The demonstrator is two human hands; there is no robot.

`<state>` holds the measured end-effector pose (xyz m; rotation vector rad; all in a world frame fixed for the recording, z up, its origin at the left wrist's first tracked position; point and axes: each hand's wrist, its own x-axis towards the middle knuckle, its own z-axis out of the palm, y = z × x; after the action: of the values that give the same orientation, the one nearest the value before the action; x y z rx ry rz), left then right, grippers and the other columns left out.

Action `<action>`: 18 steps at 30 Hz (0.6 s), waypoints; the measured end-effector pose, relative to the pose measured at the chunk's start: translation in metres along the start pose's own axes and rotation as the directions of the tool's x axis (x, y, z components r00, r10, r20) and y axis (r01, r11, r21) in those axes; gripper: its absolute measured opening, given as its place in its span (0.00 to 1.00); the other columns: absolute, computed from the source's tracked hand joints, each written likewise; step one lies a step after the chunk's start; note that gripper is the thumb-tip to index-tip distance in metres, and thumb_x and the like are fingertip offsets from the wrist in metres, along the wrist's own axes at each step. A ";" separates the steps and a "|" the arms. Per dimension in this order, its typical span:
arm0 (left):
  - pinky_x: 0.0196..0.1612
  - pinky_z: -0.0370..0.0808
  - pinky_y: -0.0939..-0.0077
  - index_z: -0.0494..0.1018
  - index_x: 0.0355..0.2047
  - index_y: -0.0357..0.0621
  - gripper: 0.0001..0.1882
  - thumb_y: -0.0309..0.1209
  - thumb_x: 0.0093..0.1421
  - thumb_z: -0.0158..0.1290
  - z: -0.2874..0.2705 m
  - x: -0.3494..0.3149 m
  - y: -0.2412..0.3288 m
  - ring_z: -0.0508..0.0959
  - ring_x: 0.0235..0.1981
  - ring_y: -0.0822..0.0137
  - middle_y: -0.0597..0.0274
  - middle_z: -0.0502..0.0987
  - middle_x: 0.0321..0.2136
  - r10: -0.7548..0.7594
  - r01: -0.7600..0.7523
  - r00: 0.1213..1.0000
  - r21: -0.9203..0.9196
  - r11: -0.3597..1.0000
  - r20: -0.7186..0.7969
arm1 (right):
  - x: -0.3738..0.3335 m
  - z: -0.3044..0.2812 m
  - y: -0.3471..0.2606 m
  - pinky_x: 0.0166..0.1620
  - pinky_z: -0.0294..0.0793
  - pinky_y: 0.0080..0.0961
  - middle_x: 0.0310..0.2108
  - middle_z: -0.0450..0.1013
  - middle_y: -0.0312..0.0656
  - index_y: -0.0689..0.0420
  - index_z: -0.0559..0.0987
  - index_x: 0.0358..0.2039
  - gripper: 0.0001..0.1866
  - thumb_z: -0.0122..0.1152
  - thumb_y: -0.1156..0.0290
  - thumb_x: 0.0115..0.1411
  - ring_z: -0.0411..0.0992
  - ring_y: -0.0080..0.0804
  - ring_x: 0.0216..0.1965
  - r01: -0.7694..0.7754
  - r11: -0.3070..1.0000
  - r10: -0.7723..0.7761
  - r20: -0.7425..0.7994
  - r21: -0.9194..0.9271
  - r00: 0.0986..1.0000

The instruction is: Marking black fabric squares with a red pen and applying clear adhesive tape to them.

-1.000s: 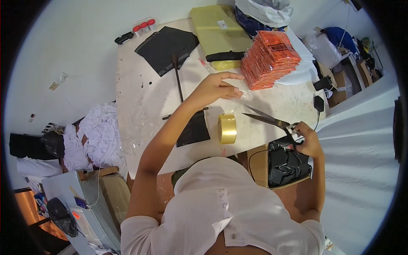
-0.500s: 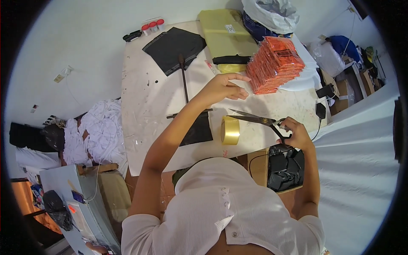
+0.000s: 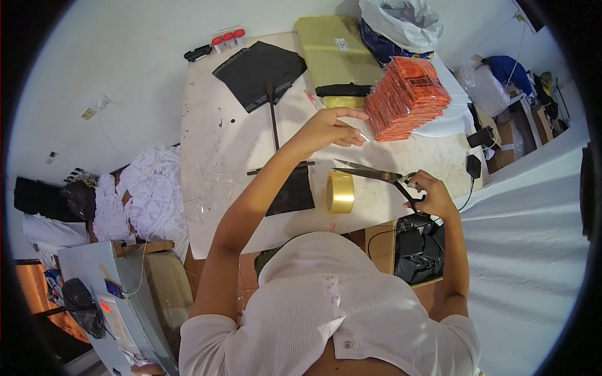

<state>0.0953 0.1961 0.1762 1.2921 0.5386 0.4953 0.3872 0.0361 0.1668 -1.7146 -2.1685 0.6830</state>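
My left hand (image 3: 332,130) hovers over the table beside the stack of orange packets in clear wrap (image 3: 407,99). Its index finger points toward the stack and the other fingers bend below it, with a gap between. A small pale sliver shows at the lower fingertips; whether it is a nail or a thin scrap I cannot tell. My right hand (image 3: 433,195) grips large black-handled scissors (image 3: 382,174) by the loops, the blades slightly apart and pointing left. Just below the blades, a roll of yellowish tape (image 3: 340,192) stands near the table's front edge.
A dark rod (image 3: 274,125) rises between a black bag (image 3: 258,72) and a black piece (image 3: 291,193). Behind are a yellow package (image 3: 335,50), a white sack (image 3: 404,25) and red-lidded containers (image 3: 229,40). A box of black bags (image 3: 419,254) sits below the front edge.
The scissors and my right hand have shifted slightly left and up. My left hand keeps nearly the same place, and a pale sliver now shows at its fingertips.
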 end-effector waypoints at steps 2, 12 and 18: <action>0.44 0.73 0.75 0.66 0.51 0.42 0.20 0.30 0.58 0.51 -0.001 0.001 0.001 0.78 0.39 0.66 0.51 0.77 0.37 -0.004 0.004 1.000 0.006 1.000 0.001 | 0.001 -0.001 -0.003 0.30 0.69 0.27 0.29 0.68 0.40 0.62 0.71 0.31 0.26 0.74 0.70 0.31 0.68 0.34 0.26 0.009 1.000 -0.009 -0.005 -0.007 1.000; 0.44 0.73 0.74 0.66 0.51 0.43 0.20 0.30 0.57 0.52 -0.002 0.002 -0.001 0.78 0.39 0.66 0.52 0.78 0.37 -0.003 0.003 1.000 -0.018 1.000 -0.004 | 0.002 0.002 0.000 0.30 0.70 0.27 0.29 0.70 0.41 0.62 0.72 0.30 0.25 0.74 0.68 0.32 0.70 0.35 0.25 0.049 0.997 -0.050 -0.012 -0.051 0.999; 0.44 0.73 0.74 0.66 0.51 0.43 0.20 0.30 0.58 0.52 -0.003 0.001 -0.002 0.78 0.38 0.66 0.52 0.78 0.37 -0.006 0.006 1.000 -0.014 1.000 -0.015 | 0.001 0.005 0.000 0.29 0.70 0.26 0.28 0.70 0.41 0.62 0.73 0.29 0.21 0.73 0.69 0.35 0.70 0.36 0.24 0.043 0.990 -0.047 -0.020 -0.136 0.999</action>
<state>0.0945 0.1991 0.1732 1.2745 0.5505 0.5031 0.3846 0.0365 0.1624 -1.7238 -2.2772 0.5118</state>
